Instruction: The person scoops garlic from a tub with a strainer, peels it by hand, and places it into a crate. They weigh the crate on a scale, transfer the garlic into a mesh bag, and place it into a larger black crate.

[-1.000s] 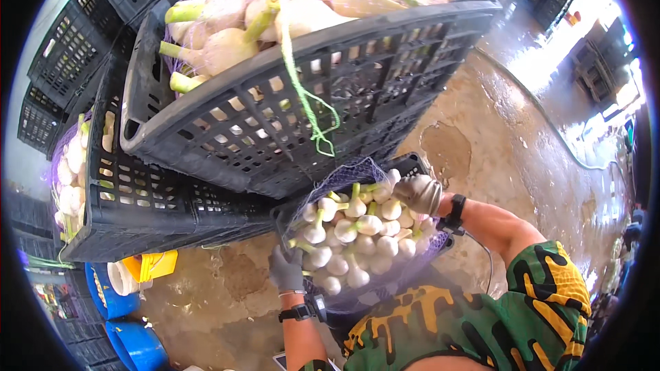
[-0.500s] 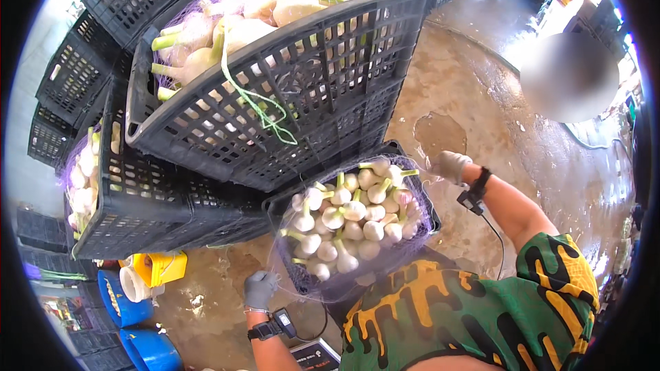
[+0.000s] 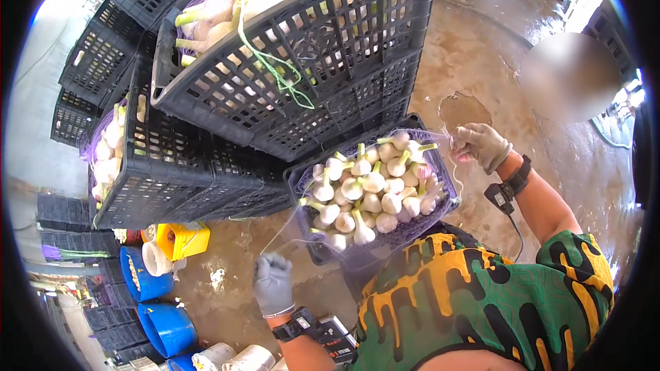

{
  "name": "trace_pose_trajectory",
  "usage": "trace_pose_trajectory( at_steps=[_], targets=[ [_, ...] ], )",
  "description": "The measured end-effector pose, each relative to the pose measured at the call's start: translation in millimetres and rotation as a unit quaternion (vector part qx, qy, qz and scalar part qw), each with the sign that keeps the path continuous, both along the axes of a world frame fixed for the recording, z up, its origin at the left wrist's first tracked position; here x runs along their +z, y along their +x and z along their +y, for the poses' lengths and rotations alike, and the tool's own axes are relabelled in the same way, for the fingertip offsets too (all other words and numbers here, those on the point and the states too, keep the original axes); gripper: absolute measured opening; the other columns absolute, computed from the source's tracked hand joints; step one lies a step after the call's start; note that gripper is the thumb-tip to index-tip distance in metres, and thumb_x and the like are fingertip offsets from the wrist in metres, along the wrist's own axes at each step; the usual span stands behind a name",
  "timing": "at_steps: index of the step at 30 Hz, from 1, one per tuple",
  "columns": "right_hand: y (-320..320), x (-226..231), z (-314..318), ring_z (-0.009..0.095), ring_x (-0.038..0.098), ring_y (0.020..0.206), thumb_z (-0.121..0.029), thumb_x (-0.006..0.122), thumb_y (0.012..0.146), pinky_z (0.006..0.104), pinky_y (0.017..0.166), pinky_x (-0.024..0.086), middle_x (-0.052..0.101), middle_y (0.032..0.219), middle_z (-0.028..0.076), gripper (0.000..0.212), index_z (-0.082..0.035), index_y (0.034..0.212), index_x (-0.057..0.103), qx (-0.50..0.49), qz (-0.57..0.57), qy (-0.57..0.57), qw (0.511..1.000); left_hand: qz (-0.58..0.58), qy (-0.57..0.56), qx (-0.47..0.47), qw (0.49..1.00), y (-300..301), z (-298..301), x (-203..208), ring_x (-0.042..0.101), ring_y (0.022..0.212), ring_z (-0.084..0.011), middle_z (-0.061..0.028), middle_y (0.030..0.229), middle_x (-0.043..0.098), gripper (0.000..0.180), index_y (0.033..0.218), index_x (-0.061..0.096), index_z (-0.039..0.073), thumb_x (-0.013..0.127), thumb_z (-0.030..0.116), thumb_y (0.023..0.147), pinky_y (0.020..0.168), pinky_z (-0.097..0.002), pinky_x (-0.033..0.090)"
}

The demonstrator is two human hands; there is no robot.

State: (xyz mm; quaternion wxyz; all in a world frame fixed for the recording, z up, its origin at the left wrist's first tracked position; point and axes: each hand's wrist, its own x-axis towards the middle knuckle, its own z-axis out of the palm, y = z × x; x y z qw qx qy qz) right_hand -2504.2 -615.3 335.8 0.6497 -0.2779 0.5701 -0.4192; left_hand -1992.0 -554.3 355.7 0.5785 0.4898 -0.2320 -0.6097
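Moved outward from the crate [image 3: 318, 253], left hand [image 3: 273, 280] (near left) and right hand [image 3: 485, 147] (far right) curl closed, pinching cord [image 3: 279, 233].

Lettering shows on a dark box [image 3: 338, 341] near the lower edge, just beside the left wrist unit [image 3: 304, 323] and below the left hand [image 3: 273, 280]. It runs at a slant, partly in red, partly in pale characters, small and blurred. The pale patches on that unit and on the right wrist unit [image 3: 499, 198] are too small to read.
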Motion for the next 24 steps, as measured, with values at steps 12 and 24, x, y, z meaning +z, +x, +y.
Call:
trace_pose_trajectory(
  at_steps=[12,24],
  targets=[
    [20,6,-12,0.015,0.061,0.065,-0.031,0.054,0.094,0.0287,0.060,0.052,0.061,0.078,0.007,0.029,-0.004,0.086,0.055,-0.116,-0.075,-0.066,0.988,0.037,-0.160,0.023,0.986,-48,-37,59,0.059,0.079,-0.0193,-0.0047,0.082,0.059,0.019,0.100,0.057,0.007,0.047,0.023,0.097,0.082,-0.0391,0.049],
    [1,67,-12,0.014,0.060,0.063,-0.028,0.055,0.092,0.0273,0.055,0.051,0.058,0.074,0.004,0.025,-0.004,0.087,0.055,-0.096,0.026,-0.126,0.987,-0.259,-0.202,-0.134,0.935,-142,-95,141,0.048,0.064,-0.0092,-0.0026,0.079,0.053,0.030,0.119,0.051,0.000,0.045,0.020,0.097,0.055,-0.0214,0.038]
  ],
)
